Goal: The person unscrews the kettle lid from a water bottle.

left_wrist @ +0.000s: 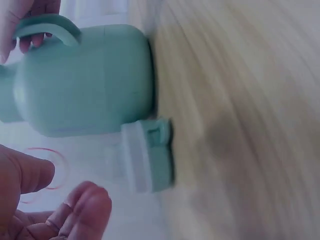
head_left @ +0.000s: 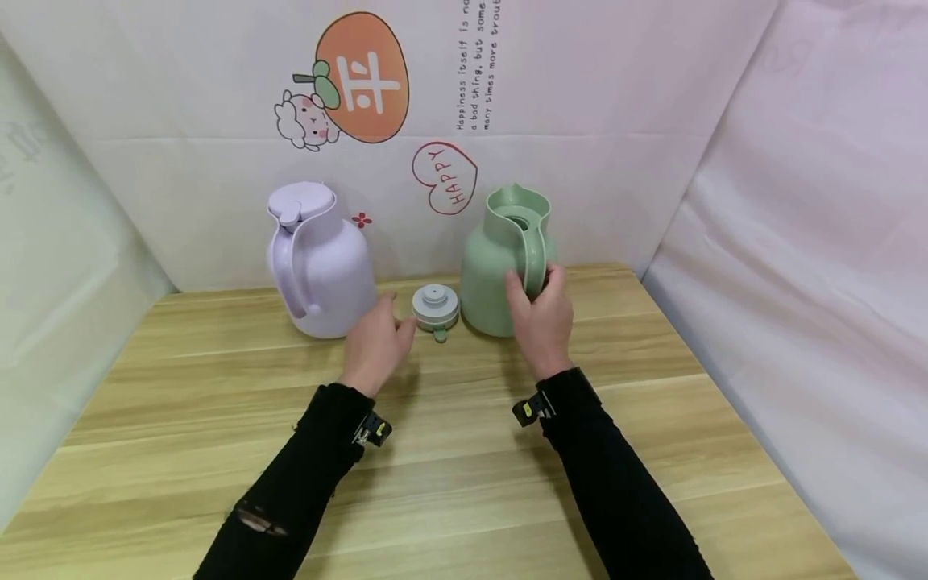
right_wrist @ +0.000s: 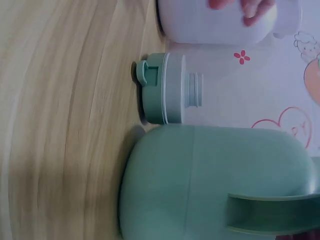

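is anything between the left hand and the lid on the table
Nothing visible. The left hand hovers just left of the lid with only bare table between them. The purple jug stands behind, the green jug right of the lid.

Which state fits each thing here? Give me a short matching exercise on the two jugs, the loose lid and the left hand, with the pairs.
Things:
1. purple jug
2. green jug
3. lid
4. left hand

States:
A. held at the handle by the right hand
B. upside down on the table between the jugs
C. closed
D. holds nothing

Pairs: 1-C, 2-A, 3-B, 4-D
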A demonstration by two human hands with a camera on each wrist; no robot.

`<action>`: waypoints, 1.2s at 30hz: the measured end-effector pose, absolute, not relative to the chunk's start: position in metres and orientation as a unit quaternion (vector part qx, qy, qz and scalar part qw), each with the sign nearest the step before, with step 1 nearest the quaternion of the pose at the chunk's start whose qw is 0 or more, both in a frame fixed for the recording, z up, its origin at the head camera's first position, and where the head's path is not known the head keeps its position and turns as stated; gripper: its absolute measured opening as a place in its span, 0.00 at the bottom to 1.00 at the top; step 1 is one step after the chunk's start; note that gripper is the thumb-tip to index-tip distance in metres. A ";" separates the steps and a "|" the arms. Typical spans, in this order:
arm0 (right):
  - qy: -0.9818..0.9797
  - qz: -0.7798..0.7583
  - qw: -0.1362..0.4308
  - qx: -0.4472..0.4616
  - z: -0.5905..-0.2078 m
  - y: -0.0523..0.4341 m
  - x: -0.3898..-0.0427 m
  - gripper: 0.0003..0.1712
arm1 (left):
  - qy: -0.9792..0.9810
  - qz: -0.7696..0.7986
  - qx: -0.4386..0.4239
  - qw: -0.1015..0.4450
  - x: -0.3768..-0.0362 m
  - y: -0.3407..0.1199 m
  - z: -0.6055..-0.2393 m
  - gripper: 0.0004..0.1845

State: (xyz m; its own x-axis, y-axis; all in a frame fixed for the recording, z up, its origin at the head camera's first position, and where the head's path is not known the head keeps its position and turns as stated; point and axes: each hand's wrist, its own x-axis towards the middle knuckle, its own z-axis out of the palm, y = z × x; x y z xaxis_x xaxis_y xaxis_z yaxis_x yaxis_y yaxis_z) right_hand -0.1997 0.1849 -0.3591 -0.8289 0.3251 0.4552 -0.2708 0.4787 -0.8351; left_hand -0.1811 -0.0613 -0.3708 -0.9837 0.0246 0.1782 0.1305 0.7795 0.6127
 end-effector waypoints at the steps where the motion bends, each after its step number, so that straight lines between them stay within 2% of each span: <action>1: -0.811 0.498 0.306 -0.016 -0.360 0.185 -0.197 0.36 | -0.944 -0.311 -0.054 0.099 -0.176 -0.063 -0.369 0.33; 5: -0.820 0.427 0.382 -0.007 -0.365 0.183 -0.181 0.39 | -0.951 -0.223 -0.107 0.187 -0.157 -0.071 -0.364 0.30; 8: -0.821 0.363 0.441 0.018 -0.372 0.178 -0.168 0.38 | -0.942 -0.167 -0.146 0.252 -0.145 -0.079 -0.364 0.30; 10: -0.823 0.325 0.462 0.052 -0.375 0.173 -0.160 0.34 | -0.934 -0.135 -0.162 0.287 -0.137 -0.085 -0.366 0.31; 12: -0.833 0.290 0.461 0.096 -0.379 0.166 -0.152 0.30 | -0.930 -0.109 -0.175 0.306 -0.130 -0.091 -0.368 0.33; 15: -0.860 0.229 0.426 0.161 -0.385 0.155 -0.141 0.27 | -0.935 -0.079 -0.178 0.296 -0.119 -0.099 -0.372 0.40; 19: -0.891 0.148 0.371 0.216 -0.398 0.143 -0.132 0.36 | -0.952 -0.055 -0.167 0.249 -0.108 -0.106 -0.379 0.49; 23: -0.920 0.098 0.303 0.229 -0.408 0.135 -0.127 0.47 | -0.965 -0.049 -0.156 0.207 -0.103 -0.111 -0.384 0.52; 29: -0.955 0.088 0.178 0.219 -0.413 0.128 -0.121 0.51 | -0.973 -0.050 -0.151 0.165 -0.102 -0.114 -0.388 0.53; 36: -0.961 0.088 0.152 0.215 -0.411 0.124 -0.119 0.52 | -0.976 -0.047 -0.150 0.152 -0.101 -0.115 -0.388 0.53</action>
State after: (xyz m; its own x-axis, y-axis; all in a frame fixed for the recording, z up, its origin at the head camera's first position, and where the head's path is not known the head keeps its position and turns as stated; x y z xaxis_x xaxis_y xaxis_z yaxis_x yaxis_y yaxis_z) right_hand -0.1186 0.1236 -0.4107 -0.8615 -0.3856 0.3305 -0.4389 0.8926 -0.1028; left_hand -0.1010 -0.1150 -0.3880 -0.9087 0.2788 0.3107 0.3076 0.9504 0.0466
